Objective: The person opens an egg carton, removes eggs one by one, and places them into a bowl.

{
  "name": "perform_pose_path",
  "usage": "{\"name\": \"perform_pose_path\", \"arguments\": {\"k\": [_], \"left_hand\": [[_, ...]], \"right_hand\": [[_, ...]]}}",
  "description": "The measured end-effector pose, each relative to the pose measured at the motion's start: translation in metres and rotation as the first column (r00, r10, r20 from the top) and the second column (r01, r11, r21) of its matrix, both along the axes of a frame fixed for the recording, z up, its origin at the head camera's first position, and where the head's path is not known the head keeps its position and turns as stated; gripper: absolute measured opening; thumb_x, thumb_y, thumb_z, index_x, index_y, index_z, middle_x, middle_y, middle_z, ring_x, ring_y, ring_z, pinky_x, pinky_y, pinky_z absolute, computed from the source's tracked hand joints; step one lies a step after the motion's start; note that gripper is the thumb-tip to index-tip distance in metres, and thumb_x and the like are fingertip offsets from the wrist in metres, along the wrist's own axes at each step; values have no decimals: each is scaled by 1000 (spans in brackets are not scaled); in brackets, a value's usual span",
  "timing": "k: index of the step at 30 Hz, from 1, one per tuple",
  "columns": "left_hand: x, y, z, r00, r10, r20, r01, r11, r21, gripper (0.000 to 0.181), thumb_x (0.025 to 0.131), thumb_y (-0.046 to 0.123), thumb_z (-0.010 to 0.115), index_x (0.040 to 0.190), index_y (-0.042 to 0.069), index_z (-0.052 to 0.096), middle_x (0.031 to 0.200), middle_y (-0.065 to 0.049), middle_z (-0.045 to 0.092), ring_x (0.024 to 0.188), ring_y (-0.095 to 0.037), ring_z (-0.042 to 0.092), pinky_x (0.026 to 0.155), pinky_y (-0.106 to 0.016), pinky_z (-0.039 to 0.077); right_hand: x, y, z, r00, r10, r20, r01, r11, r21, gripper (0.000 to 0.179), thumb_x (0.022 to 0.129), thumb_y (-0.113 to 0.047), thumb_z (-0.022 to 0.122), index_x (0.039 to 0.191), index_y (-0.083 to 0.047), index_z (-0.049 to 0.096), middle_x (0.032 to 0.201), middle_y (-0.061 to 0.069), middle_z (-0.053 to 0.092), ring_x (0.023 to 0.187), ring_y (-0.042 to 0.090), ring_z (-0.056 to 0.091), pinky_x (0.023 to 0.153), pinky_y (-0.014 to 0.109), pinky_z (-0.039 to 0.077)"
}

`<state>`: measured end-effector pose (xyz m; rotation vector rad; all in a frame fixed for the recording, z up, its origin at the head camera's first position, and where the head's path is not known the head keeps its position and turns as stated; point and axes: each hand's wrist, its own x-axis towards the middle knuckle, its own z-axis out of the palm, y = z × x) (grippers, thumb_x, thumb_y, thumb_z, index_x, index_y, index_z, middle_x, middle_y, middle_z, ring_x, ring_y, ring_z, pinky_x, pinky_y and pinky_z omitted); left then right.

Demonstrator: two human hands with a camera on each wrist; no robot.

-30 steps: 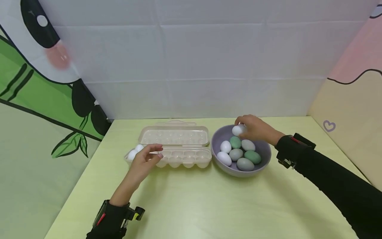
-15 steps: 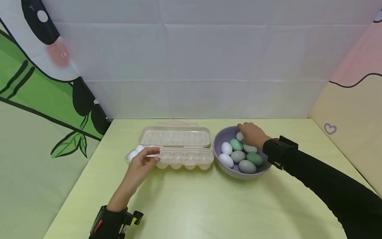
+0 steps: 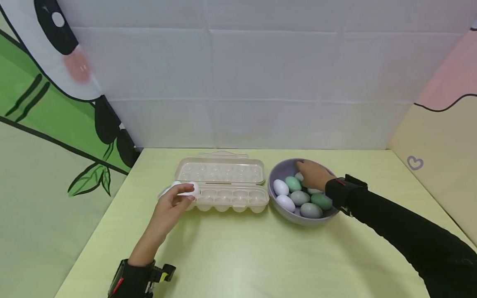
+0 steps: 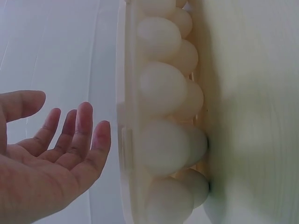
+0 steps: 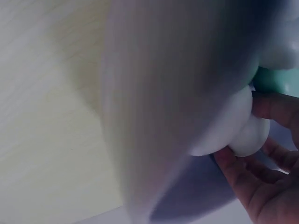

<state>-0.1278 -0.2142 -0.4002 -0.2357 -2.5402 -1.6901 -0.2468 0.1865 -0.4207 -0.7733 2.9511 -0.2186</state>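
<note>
My right hand (image 3: 314, 174) is down inside the purple bowl (image 3: 303, 220). Thumb and fingers (image 5: 275, 106) pinch a pale white egg (image 5: 251, 135) low among the others; in the head view only a sliver of it shows beside the hand. White, grey and green eggs (image 3: 299, 198) fill the bowl's near part. Over the left end of the pale plastic egg carton (image 3: 238, 201), my left hand (image 3: 169, 209) hovers with loosely bent fingers and nothing between them. White eggs (image 3: 195, 189) sit in that end, partly covered by the left hand.
The carton's lid (image 3: 220, 171) lies folded back behind it. Bowl and carton stand almost side by side on the pale yellow table (image 3: 242, 256). A white cloth backdrop (image 3: 261, 82) rises at the far edge, with printed panels left and right.
My right hand has sunk deeper into the bowl, and the white egg at its fingertips has gone down with it. The left hand has drifted slightly left, uncovering more of a white egg.
</note>
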Motion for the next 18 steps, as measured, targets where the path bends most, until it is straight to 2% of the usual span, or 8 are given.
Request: {"name": "perform_pose_path", "arguments": {"k": [2, 5, 9, 11, 14, 18], "left_hand": [[0, -1, 0, 1000, 4, -4, -4, 1000, -3, 25, 89, 16, 56, 112, 7, 53, 115, -7, 52, 94, -18, 54, 74, -25, 47], [-1, -3, 1, 1000, 0, -2, 0, 1000, -2, 25, 89, 16, 56, 112, 7, 53, 115, -7, 51, 93, -18, 53, 74, -26, 48], [-5, -5, 4, 1000, -6, 2, 6, 1000, -5, 27, 90, 17, 55, 114, 6, 52, 117, -8, 51, 96, -20, 52, 75, -27, 47], [-8, -6, 6, 1000, -3, -2, 3, 1000, -13, 28, 90, 16, 54, 115, 5, 51, 119, -8, 50, 98, -21, 51, 75, -27, 47], [-14, -6, 10, 1000, -7, -6, 7, 999, -42, 28, 91, 16, 54, 116, 5, 50, 120, -10, 50, 101, -22, 50, 79, -28, 45], [-28, -4, 17, 1000, -27, -3, 26, 988, -153, 30, 90, 17, 53, 118, 4, 49, 119, -15, 50, 105, -28, 49, 85, -39, 44]], "right_hand": [[0, 1, -1, 1000, 2, 0, -2, 1000, 11, 34, 75, -2, 63, 106, 4, 49, 87, 12, 54, 83, 28, 54, 73, 41, 45], [-1, 1, 4, 999, -17, 47, 16, 1000, 22, 35, 75, -6, 65, 105, 1, 50, 90, 11, 53, 82, 25, 53, 71, 40, 45], [3, 3, 23, 994, -42, 99, 41, 999, 12, 33, 78, -10, 62, 108, 0, 52, 98, 14, 54, 88, 28, 52, 71, 41, 45], [6, 4, 35, 995, -46, 84, 49, 998, -31, 33, 81, -12, 59, 111, 0, 52, 104, 16, 55, 93, 30, 52, 74, 42, 46], [15, 5, 53, 996, -69, 59, 77, 986, -149, 28, 84, -13, 53, 110, -3, 54, 107, 16, 55, 95, 30, 52, 75, 44, 44], [29, 5, 67, 996, -79, 30, 84, 958, -275, 24, 85, -13, 48, 107, -7, 56, 105, 11, 57, 93, 27, 52, 74, 42, 43]]}}
